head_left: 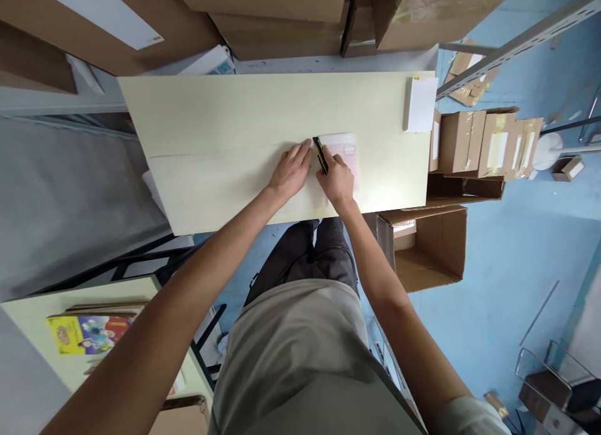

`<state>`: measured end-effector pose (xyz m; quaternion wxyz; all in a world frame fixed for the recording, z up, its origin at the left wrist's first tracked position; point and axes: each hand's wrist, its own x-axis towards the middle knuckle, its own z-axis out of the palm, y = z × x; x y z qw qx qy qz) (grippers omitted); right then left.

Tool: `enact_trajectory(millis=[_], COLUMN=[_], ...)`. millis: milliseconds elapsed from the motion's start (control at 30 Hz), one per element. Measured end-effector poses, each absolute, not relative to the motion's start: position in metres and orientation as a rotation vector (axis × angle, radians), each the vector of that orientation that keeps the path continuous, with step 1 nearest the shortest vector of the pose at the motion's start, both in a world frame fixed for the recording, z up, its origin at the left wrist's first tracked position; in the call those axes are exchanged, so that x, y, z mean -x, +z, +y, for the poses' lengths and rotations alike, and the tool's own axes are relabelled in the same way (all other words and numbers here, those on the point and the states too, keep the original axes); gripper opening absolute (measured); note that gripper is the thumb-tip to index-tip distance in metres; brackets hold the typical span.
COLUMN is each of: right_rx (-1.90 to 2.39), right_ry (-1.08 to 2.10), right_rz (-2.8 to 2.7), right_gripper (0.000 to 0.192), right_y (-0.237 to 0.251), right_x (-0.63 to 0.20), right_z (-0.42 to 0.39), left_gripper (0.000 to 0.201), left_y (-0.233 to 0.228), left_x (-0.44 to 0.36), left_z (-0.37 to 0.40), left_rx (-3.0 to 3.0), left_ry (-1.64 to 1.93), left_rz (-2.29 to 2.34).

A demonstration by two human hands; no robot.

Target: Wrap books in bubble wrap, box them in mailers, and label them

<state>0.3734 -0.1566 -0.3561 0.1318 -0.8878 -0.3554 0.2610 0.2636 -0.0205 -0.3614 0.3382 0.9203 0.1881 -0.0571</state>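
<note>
My right hand [339,181] grips a black and yellow utility knife [320,154], held at a slant over the table. Under and beyond that hand lies a small pad of white and pinkish printed paper [347,148], partly covered by my fingers. Just left of the knife, my left hand [291,172] rests on the pale tabletop [211,122] with its fingers stretched forward and nothing visibly held. Its fingertips are close to the knife's far end; whether they touch it I cannot tell.
A white box [421,104] sits at the table's right end. Large cardboard boxes [282,31] line the back edge. An open carton [429,247] and more boxes [462,141] stand to the right. Colourful printed packs [91,335] lie on a side table at lower left.
</note>
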Motion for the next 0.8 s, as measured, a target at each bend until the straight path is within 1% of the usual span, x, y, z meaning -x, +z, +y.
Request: enact_trajectory(millis=[133,300,467,700,800], right_rx=[2.505,2.572,2.547,2.647,2.751], right_ry=[0.72,0.757,0.785,0.924,1.038], right_rz=[-1.027,-1.042,-1.023,-1.042,-1.097], right_gripper=[0.079,0.078,0.081,0.083,0.084], right_y=[-0.359,-0.354,-0.344,-0.315,-0.298], right_x=[-0.372,-0.362,-0.349,-0.331,-0.324], right_z=[-0.161,-0.17,-0.188,-0.22,-0.235], left_gripper=[0.063,0.062,0.064,0.068,0.07], left_y=[-0.365,-0.363,-0.359,-0.36,-0.36], left_x=[-0.265,-0.267,-0.267,-0.269,-0.269], left_z=[-0.019,-0.021,-0.024,-0.025,-0.025], left_rx=[-2.381,-2.384,-2.41,-2.443,-2.473], left_ry=[-0.134,-0.138,-0.183,-0.247,-0.307], left_rz=[0.487,0.504,0.511,0.508,0.513])
